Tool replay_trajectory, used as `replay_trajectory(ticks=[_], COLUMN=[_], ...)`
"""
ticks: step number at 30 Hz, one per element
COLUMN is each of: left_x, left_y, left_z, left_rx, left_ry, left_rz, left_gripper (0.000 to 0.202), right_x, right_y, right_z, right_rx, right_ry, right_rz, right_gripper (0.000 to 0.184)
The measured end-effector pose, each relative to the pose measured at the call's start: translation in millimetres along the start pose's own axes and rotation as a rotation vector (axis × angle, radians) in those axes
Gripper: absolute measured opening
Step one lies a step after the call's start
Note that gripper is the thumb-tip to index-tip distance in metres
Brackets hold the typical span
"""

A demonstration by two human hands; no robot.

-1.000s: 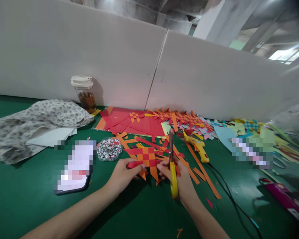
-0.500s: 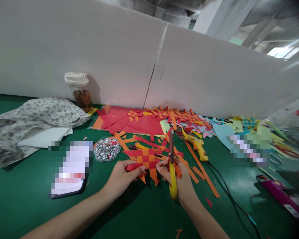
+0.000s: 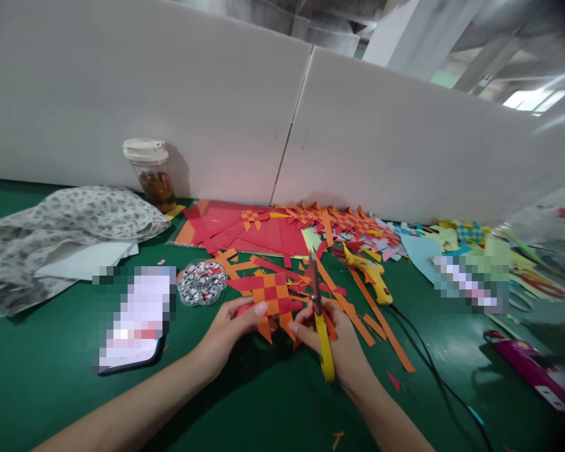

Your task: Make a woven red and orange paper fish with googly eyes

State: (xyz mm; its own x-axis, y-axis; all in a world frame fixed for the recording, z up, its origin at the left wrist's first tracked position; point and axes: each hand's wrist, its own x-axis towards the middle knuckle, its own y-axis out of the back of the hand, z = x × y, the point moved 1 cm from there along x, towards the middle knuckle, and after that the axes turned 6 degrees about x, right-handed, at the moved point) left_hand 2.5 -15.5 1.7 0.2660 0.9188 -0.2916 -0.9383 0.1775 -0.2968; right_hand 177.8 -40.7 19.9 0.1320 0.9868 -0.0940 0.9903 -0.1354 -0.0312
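Note:
A woven paper fish (image 3: 275, 294) in red and orange checks, with loose strip ends pointing out, is held low over the green table. My left hand (image 3: 233, 326) pinches its left side, thumb on top. My right hand (image 3: 332, 333) holds yellow-handled scissors (image 3: 324, 342), their blades pointing away from me. The right thumb and fingertips are at the fish's lower right strip; whether they pinch it is hard to make out. Orange and red paper strips (image 3: 341, 295) lie just beyond both hands.
A bag of googly eyes (image 3: 202, 282) and a phone (image 3: 134, 320) lie left. Right stands a yellow glue gun (image 3: 371, 276) with a black cord. Behind are red paper sheets (image 3: 245, 235) and heaped woven fish (image 3: 343, 220). A lidded cup (image 3: 150, 176) stands by the partition (image 3: 216, 113).
The woven fish has tilted and shifted slightly, and my left thumb now lies higher on it. The scissors' blades have swung a little to the left.

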Motion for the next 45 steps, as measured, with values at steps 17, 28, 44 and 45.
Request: replay_trajectory(ticks=[17, 28, 44, 45], left_x=[-17, -10, -3, -4], left_y=[-12.5, -19.7, 0.7, 1.1], left_z=[4, -3, 46, 48], left_rx=[-0.276, -0.119, -0.183, -0.184], left_ry=[-0.135, 0.066, -0.070, -0.086], left_rz=[-0.481, -0.103, 0.120, 0.125], left_gripper=[0.054, 0.026, 0.023, 0.022], right_x=[-5, -11, -11, -11], right_y=[-5, -10, 0, 0], right_z=[-3, 7, -3, -3], right_rx=[0.285, 0.139, -0.662, -0.727], right_ry=[0.081, 0.022, 0.148, 0.163], right_rz=[0.181, -0.035, 0.089, 0.088], right_gripper=[0.041, 0.034, 0.043, 0.044])
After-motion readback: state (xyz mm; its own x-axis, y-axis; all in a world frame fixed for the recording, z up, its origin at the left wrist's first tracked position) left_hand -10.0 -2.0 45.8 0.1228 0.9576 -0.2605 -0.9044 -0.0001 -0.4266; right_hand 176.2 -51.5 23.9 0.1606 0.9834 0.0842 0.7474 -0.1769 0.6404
